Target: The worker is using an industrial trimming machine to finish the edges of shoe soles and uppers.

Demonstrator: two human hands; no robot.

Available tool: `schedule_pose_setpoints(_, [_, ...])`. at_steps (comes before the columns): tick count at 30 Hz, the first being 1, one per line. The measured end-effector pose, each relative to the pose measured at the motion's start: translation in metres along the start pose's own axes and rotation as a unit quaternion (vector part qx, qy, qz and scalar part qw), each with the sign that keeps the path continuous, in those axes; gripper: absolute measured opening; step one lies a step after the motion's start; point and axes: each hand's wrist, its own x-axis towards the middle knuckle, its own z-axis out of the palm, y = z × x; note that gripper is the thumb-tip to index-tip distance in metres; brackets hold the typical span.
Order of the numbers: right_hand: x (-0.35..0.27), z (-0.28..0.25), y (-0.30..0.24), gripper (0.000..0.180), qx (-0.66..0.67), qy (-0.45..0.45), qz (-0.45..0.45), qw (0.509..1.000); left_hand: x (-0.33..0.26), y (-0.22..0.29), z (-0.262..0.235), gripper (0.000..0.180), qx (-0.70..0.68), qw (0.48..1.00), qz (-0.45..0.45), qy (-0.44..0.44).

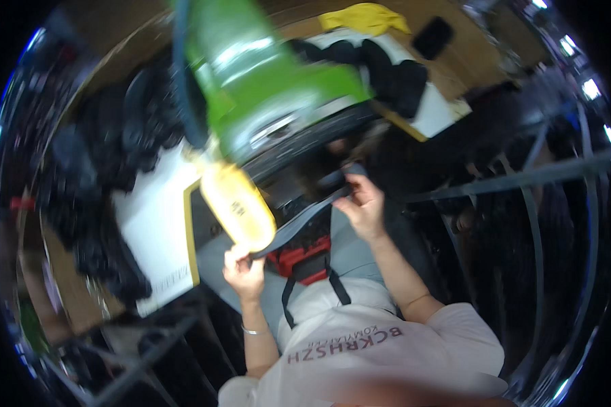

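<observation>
- One green machine [265, 74], blurred, fills the top centre.
- Two white boxes [157, 230], left and upper right.
- One grey strap [305, 216], stretched between the hands below the machine.
- Left hand [244, 271] and right hand [363, 203] each closed around a strap end.

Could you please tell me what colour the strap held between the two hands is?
The strap is dark grey, seen best in the head view.
</observation>
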Motion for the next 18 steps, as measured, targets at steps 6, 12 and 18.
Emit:
schedule_pose_setpoints(6, [-0.025,0.002,0.025,0.042,0.074,0.150,0.007,0.986,0.011,0.036,0.113,0.024,-0.084,0.971,-0.182,-0.133])
schedule_pose_setpoints(12, [0.098,-0.096,-0.040,0.023,0.005,0.218,-0.068,0.974,0.007,0.037,0.125,0.015,-0.040,0.934,-0.194,-0.298])
schedule_pose_setpoints(18, [0.237,-0.189,0.002,0.041,-0.308,0.250,0.050,0.917,0.017,0.013,0.096,0.012,0.112,0.956,-0.160,-0.220])
